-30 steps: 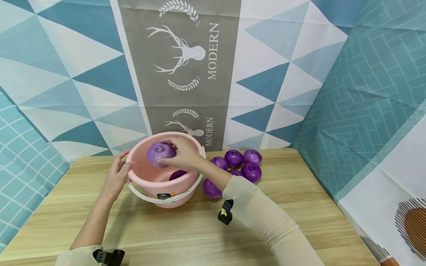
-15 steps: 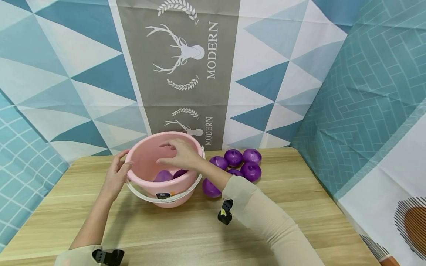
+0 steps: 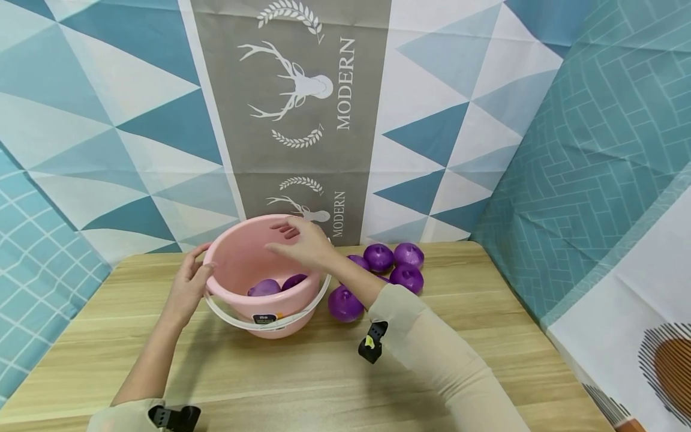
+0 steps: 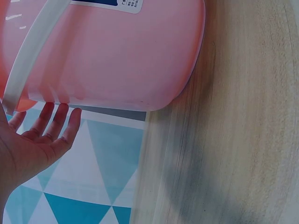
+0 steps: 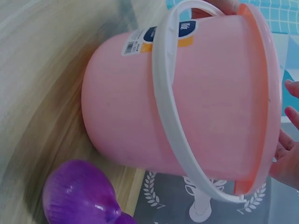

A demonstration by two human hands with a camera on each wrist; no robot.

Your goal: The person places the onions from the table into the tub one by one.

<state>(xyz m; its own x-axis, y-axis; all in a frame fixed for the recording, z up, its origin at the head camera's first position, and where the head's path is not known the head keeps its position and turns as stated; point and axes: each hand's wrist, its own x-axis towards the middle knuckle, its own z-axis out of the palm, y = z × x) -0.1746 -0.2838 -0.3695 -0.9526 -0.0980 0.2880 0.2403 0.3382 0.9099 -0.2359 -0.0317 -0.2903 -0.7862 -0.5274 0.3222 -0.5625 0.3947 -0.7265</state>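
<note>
A pink bucket [image 3: 243,293] with a white handle [image 3: 232,318] stands upright on the table. At its left side my left hand [image 3: 189,281] grips the rim, thumb over the edge and fingers along the outer wall. Two purple onions show inside, a lighter onion [image 3: 264,287] and a darker onion [image 3: 293,281] partly hidden by the front wall. Over the bucket's right rim is my right hand [image 3: 305,245], fingers spread and holding nothing. Beside the bucket on the right, a purple onion [image 3: 345,303] lies under my right forearm; it also fills the lower corner of the right wrist view.
Several more purple onions cluster at the back right of the table, including a near onion [image 3: 407,278] and a back onion [image 3: 408,255]. My right forearm partly hides others. A patterned cloth wall [image 3: 432,120] rises directly behind the wooden table [image 3: 281,384].
The right hand let go of a light purple onion, which dropped into the bucket beside the darker one. That hand then drew up and right toward the rim. The left hand stayed put.
</note>
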